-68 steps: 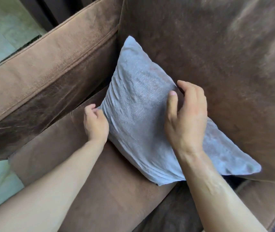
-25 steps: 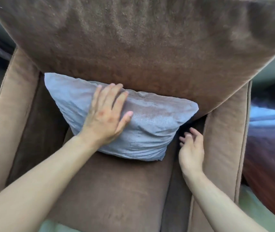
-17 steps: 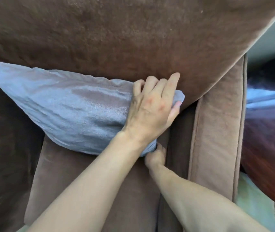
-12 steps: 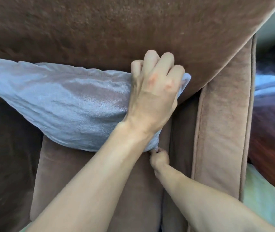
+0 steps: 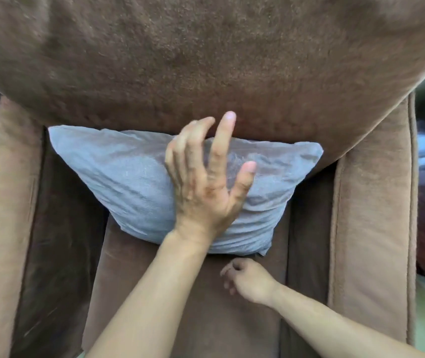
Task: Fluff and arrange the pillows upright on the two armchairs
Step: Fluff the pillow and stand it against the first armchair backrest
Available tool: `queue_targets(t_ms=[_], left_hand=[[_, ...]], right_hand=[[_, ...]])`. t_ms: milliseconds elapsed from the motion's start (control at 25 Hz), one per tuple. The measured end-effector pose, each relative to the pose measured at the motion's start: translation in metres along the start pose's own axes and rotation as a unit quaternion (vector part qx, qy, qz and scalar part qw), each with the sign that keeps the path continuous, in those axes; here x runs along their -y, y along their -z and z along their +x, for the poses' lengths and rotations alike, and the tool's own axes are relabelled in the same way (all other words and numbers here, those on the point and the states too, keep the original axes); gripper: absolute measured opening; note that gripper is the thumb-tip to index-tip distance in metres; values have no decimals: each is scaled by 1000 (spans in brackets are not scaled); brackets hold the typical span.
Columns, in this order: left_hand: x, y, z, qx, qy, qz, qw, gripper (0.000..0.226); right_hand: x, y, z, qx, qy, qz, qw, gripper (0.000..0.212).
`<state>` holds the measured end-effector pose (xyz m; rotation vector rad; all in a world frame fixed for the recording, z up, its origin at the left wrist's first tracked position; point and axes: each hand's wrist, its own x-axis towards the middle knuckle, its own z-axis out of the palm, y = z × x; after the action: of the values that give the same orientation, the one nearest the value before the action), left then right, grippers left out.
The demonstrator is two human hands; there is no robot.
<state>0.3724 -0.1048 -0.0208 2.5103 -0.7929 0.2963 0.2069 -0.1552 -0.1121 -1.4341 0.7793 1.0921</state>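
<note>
Left hand (image 5: 203, 187) splayed open over pillow (image 5: 118, 171) at armchair (image 5: 371, 202) seat's back edge; right hand (image 5: 247, 280) loosely curled, empty.

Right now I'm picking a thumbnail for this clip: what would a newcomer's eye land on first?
First, the pale grey crinkled fabric pillow, leaning against the backrest of the brown velvety armchair at centre. Next, the left hand, fingers spread over the pillow's middle. The right hand hovers loosely curled over the seat cushion just below the pillow's lower right corner.
</note>
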Motion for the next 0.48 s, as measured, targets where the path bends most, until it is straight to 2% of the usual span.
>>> queue_targets(t_ms=[80, 120, 160, 200, 280, 320, 400, 440, 480], left_hand=[[50, 25, -25, -4, 89, 57, 994, 67], [73, 37, -36, 30, 108, 71, 991, 68], [91, 45, -46, 85, 89, 98, 988, 67], [105, 49, -53, 137, 36, 132, 981, 66], [142, 58, -62, 185, -53, 189, 963, 62], [160, 66, -57, 180, -20, 203, 962, 62], [173, 84, -44, 79, 174, 175, 966, 66], [166, 88, -37, 41, 235, 159, 958, 70], [153, 87, -33, 50, 222, 152, 962, 71]], right_hand=[[47, 2, -28, 14, 176, 56, 983, 15], [72, 8, -41, 27, 228, 112, 967, 17], [93, 17, -48, 31, 263, 175, 948, 20], [110, 27, -54, 13, 274, 227, 934, 24], [122, 49, -61, -61, 263, 323, 907, 33], [117, 59, -64, -105, 259, 370, 886, 36], [107, 69, -77, -167, 267, 424, 849, 35], [106, 70, -83, -166, 282, 431, 841, 32], [110, 69, -88, -142, 301, 421, 844, 29]])
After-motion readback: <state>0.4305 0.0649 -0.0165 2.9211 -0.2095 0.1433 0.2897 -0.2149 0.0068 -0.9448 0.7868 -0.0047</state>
